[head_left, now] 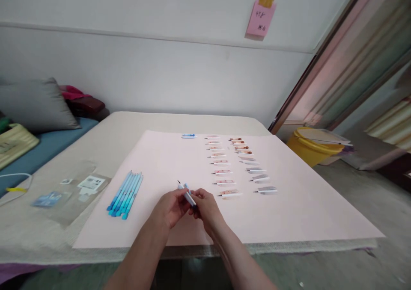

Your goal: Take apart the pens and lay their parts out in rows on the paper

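Observation:
Both hands meet above the pink sheet near its front edge. A slim white pen (189,196) with a dark pointed tip slants between them, its tip up to the left. My left hand (175,206) is closed round the pen's middle, fingers bent. My right hand (205,206) pinches at its lower, dark end. Beside the pen, a small light-blue piece (187,187) shows between the fingers; its kind is unclear. Left of the hands lie several blue pens (126,196) side by side. To the right, white dark-tipped pens with pink-patterned pieces (222,171) form a column.
Further right is a column with brown and grey pieces (258,178). A blue-and-white pair (188,136) lies at the back. Clear plastic bags (69,200) rest at left on the cloth-covered table (128,121). A yellow bucket (305,149) stands right; a grey cushion (37,106) sits left.

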A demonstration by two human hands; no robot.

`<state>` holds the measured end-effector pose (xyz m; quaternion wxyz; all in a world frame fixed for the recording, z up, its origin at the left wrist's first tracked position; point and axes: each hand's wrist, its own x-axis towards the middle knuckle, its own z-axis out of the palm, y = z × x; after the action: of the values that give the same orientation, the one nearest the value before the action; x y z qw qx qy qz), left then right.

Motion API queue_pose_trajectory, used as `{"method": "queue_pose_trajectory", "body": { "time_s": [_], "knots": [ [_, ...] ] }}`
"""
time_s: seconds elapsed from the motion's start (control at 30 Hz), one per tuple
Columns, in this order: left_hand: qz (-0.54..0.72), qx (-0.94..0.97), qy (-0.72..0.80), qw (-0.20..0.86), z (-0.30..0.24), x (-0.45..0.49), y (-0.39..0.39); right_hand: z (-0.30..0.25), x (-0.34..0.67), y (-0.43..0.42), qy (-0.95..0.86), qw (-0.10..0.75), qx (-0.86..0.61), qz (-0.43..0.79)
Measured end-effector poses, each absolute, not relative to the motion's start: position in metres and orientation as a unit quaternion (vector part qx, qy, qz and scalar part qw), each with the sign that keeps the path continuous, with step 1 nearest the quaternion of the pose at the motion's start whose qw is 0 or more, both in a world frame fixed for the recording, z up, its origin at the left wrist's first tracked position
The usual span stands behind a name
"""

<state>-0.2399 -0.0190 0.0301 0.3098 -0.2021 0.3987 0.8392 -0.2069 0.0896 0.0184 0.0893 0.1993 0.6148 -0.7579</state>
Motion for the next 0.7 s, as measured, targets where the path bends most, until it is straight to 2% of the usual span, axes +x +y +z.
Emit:
{"method": "queue_pose_trajectory", "body": {
  "time_s": [0.13,0.2,0.33,0.4,0.57,0.7],
  "knots": [
    [0.839,-0.230,0.399,0.292,0.035,-0.246,-0.031,0.017,-0.208,0.086,0.641,0.095,0.174,-0.741],
    [0.834,-0.248,0.406,0.279,0.042,-0.250,-0.040,0.013,-0.212,0.091,0.686,0.065,0.163,-0.706],
    [0.825,-0.270,0.416,0.270,0.055,-0.259,-0.056,0.007,-0.235,0.101,0.863,-0.051,0.087,-0.495],
    [0.829,-0.273,0.408,0.269,0.058,-0.261,-0.059,0.005,-0.255,0.101,0.896,-0.078,0.055,-0.434],
    [0.832,-0.273,0.397,0.276,0.055,-0.264,-0.059,-0.010,-0.301,0.091,0.915,-0.071,0.009,-0.396],
    [0.831,-0.271,0.398,0.279,0.052,-0.265,-0.062,-0.021,-0.313,0.088,0.908,-0.061,-0.008,-0.415]
  ]
}}
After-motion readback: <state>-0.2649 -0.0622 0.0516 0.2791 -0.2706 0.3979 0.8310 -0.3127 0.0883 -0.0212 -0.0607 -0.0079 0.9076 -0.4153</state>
